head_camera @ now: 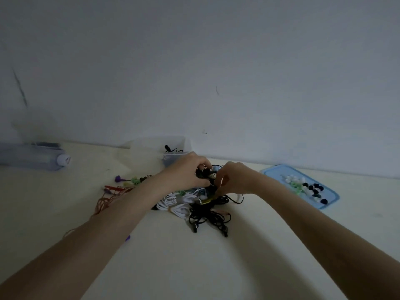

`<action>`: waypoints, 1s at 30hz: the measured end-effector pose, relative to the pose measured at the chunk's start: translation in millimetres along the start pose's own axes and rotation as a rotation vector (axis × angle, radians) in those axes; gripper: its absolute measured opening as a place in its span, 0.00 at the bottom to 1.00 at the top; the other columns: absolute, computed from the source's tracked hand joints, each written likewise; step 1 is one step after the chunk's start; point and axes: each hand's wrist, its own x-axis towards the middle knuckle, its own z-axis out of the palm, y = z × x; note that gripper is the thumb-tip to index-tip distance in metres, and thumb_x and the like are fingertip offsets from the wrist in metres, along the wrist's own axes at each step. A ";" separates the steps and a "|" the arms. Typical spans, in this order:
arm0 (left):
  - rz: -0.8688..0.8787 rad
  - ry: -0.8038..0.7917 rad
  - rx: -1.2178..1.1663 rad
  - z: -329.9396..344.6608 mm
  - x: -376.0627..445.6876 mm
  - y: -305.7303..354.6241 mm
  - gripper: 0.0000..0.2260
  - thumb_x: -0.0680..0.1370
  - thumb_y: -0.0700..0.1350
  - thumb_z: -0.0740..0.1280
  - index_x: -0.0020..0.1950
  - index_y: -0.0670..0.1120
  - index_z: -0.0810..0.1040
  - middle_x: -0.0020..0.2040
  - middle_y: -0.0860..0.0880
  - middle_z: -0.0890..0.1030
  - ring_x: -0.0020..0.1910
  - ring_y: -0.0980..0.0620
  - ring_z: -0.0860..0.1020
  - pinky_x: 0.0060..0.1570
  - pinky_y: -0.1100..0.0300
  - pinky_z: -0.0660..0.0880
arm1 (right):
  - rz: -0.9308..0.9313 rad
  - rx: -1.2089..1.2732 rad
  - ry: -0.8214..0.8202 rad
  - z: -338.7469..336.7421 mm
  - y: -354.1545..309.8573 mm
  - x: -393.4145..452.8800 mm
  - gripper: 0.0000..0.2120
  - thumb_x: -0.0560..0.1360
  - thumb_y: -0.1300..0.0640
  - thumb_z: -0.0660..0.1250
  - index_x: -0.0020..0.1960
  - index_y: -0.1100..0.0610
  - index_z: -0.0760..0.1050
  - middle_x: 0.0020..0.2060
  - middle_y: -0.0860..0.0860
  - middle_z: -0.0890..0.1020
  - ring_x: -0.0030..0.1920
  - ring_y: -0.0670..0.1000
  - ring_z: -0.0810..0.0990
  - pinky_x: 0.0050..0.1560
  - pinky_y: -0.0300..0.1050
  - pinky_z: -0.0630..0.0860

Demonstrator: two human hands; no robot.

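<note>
Two bare forearms (97,230) stretch from the lower corners across a cream bench (194,267) toward a tangle of earphones (194,206) at mid-bench. The left hand (186,172) has its fingers (202,163) curled round a bunch of black cord (206,173) held just above the far edge of the tangle. The right hand (234,177), close beside it, pinches the same cord with fingers (220,180) drawn together. Beneath the hands the heap mixes coiled white cords (173,202) on its left with looped black earphones (207,219) on the near side, their buds resting on the bench, and a short yellow strip (207,200) shows under the right hand. An orange cord (108,200) trails off to the left under the left forearm, near a purple earbud (118,178) and some green pieces (136,180). A small purple piece (128,237) lies alone beside the left forearm. Behind the hands, against the pale wall (194,61), stands a clear plastic box (151,148) with a black earbud (167,147) inside. To the right, well apart from the heap, a flat blue lid (275,170) holds loose white, green and black ear tips (311,188). At far left a grey bottle (32,159) lies on its side along the wall.
</note>
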 end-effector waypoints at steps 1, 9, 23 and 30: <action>-0.005 -0.007 0.004 0.0 -1.3 0.2 0.20 0.73 0.47 0.71 0.64 0.48 0.73 0.52 0.52 0.67 0.48 0.57 0.69 0.43 0.68 0.65 | 0.001 0.025 0.017 -3.1 0.5 -1.4 0.11 0.69 0.54 0.73 0.50 0.58 0.81 0.44 0.53 0.79 0.43 0.48 0.74 0.40 0.38 0.69; 0.038 -0.031 -0.113 7.8 -14.8 7.2 0.05 0.71 0.44 0.73 0.43 0.51 0.77 0.39 0.55 0.76 0.38 0.59 0.73 0.40 0.68 0.70 | -0.011 0.077 0.202 -19.7 11.0 -31.0 0.07 0.71 0.56 0.71 0.47 0.59 0.81 0.44 0.52 0.82 0.45 0.49 0.79 0.48 0.39 0.73; 0.154 -0.066 -0.023 3.4 -39.9 26.0 0.13 0.72 0.43 0.72 0.55 0.47 0.80 0.50 0.51 0.79 0.50 0.60 0.74 0.52 0.70 0.68 | -0.085 0.558 0.133 -13.1 1.0 -61.6 0.07 0.72 0.64 0.70 0.37 0.55 0.77 0.32 0.49 0.78 0.32 0.41 0.74 0.36 0.32 0.70; -0.160 -0.035 -0.946 10.2 -22.3 74.1 0.08 0.77 0.40 0.65 0.56 0.41 0.74 0.47 0.44 0.82 0.41 0.53 0.82 0.48 0.63 0.78 | 0.030 1.186 0.273 -36.4 32.4 -78.1 0.05 0.77 0.65 0.62 0.43 0.62 0.74 0.42 0.60 0.78 0.40 0.54 0.81 0.45 0.42 0.81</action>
